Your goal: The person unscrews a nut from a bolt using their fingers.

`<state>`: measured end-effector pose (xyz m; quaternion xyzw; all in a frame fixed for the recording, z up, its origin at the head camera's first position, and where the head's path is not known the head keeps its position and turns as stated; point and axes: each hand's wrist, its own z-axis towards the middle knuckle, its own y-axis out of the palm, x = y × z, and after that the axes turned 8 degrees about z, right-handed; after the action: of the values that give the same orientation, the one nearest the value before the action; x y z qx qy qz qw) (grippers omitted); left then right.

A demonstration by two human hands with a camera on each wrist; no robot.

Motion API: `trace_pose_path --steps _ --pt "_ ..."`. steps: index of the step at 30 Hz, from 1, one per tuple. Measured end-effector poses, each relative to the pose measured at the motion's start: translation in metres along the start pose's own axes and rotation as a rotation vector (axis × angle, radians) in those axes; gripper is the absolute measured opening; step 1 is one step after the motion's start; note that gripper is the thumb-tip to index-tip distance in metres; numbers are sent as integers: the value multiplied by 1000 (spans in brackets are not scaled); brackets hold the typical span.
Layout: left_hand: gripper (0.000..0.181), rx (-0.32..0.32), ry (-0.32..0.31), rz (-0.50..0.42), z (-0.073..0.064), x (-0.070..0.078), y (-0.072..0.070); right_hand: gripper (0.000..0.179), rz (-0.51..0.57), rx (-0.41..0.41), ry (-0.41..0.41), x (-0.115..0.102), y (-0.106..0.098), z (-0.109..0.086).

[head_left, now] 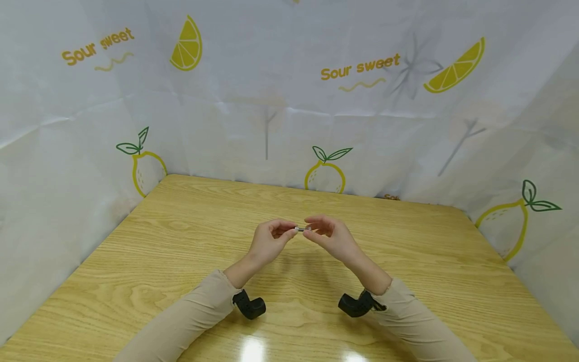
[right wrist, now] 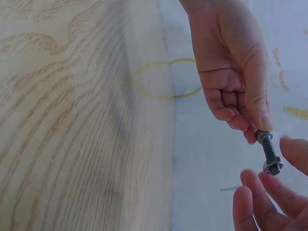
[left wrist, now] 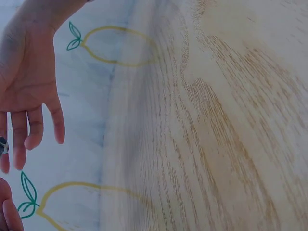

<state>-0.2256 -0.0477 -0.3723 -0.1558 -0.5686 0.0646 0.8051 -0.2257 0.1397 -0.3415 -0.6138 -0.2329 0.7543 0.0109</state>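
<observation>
A metal bolt (head_left: pixel 301 229) is held level above the table between the two hands. My left hand (head_left: pixel 268 243) pinches its head end between thumb and fingers. In the right wrist view a hex nut (right wrist: pixel 273 165) sits close to the free end of the thread, and a washer-like ring (right wrist: pixel 263 136) lies by the head. Around the nut end is my right hand (head_left: pixel 336 241), its thumb and fingers spread apart. One right fingertip is at or very near the nut; contact cannot be told. In the left wrist view only a sliver of the bolt (left wrist: pixel 3 145) shows.
Under the hands is a wood-grain table (head_left: pixel 190 216). A white cloth printed with lemons (head_left: pixel 235 136) hangs behind and at both sides. Black wrist mounts (head_left: pixel 250 305) are strapped over the beige sleeves (head_left: pixel 194 311).
</observation>
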Motion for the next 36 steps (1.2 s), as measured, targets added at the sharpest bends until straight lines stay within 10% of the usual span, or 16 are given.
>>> trace_pose_path --steps 36 --pt "21 6 -22 -10 0 1 0 36 -21 -19 31 2 0 1"
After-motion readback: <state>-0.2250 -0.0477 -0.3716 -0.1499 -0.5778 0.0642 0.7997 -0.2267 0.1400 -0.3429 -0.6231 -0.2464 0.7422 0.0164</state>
